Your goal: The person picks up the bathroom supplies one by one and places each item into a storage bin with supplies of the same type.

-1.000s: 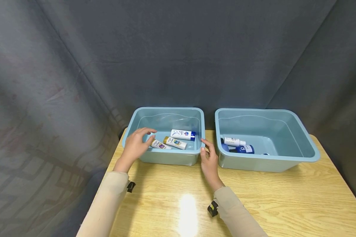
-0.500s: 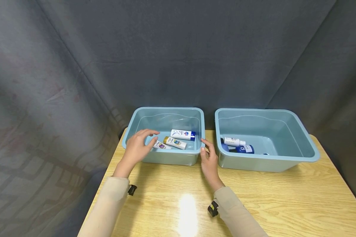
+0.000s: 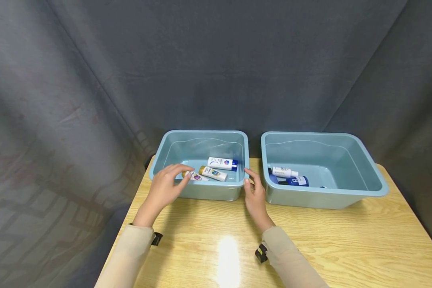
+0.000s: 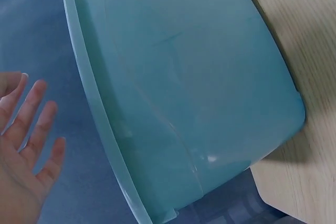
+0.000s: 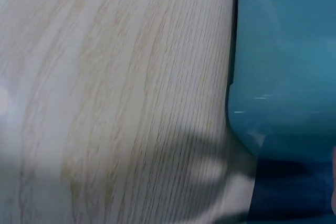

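Observation:
My left hand [image 3: 165, 187] is over the front-left rim of the left blue bin [image 3: 205, 184], its thumb and fingers spread apart with nothing between them. Just beyond its fingertips, a white tube with a yellow cap [image 3: 195, 176] lies in the bin. Beside it are a second yellow-capped white tube [image 3: 213, 173] and a white tube with a blue cap [image 3: 222, 163]. With thumb and index finger, my right hand [image 3: 255, 198] holds the front-right corner of that bin's rim. The left wrist view shows the left hand's spread fingers [image 4: 37, 129] outside the bin wall [image 4: 189, 87].
A second blue bin [image 3: 324, 193] stands to the right, a narrow gap away. In it lie a white bottle [image 3: 282, 172], a dark blue bottle [image 3: 297, 181] and other blue items partly hidden by the front wall. Both bins sit on a wooden table [image 3: 209, 240] before a grey curtain [image 3: 216, 72].
My left hand has drawn slightly back and lower towards the bin's front rim, so the nearest tube's yellow cap shows again. The right hand has stayed at the corner.

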Available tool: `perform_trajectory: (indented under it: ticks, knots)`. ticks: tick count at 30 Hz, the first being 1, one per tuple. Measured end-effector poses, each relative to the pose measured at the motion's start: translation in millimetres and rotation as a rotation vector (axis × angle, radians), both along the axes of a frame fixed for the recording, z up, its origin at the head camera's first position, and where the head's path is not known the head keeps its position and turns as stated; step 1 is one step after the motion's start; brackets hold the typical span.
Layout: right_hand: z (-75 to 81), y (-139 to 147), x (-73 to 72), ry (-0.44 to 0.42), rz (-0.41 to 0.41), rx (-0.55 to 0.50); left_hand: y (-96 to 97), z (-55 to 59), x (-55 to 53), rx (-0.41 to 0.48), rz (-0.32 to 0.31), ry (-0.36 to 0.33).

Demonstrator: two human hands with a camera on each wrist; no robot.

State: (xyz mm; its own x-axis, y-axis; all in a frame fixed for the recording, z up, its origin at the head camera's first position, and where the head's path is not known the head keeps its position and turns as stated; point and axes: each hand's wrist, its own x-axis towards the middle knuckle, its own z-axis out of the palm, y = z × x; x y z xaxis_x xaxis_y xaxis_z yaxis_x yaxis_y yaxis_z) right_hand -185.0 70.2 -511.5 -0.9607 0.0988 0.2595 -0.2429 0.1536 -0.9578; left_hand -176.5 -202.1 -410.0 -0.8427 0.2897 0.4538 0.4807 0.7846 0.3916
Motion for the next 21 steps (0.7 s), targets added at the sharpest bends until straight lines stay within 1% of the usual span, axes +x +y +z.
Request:
perform_trajectory:
  ticks: [2, 5, 9, 12, 15, 18, 21]
  knots:
    - [-8.2, 1.5, -4.3, -0.007, 0.006, -0.002, 0.6, -1.3, 2.5, -0.001, -0.004, 0.020]
    - [-9.4, 2.9, -3.7, -0.009, 0.019, 0.011, 2.2, -3.8, 7.6, 0.004, -0.016, 0.042]
    - [-8.0, 4.8, -0.4, -0.008, 0.034, 0.058, 5.6, -9.1, 15.9, 0.023, -0.041, 0.056]
    - [-6.7, 5.2, 2.4, 0.003, 0.040, 0.092, 7.3, -14.3, 21.1, 0.022, -0.054, 0.054]
    - [-4.8, 4.8, 4.9, 0.033, 0.035, 0.111, 8.5, -19.9, 23.7, 0.015, -0.056, 0.050]
    - [-1.3, 4.4, 8.4, 0.057, 0.030, 0.112, 9.5, -25.4, 26.0, 0.016, -0.056, 0.039]
    - [3.0, 4.6, 14.3, 0.064, 0.023, 0.103, 10.4, -32.0, 28.9, 0.006, -0.049, 0.021]
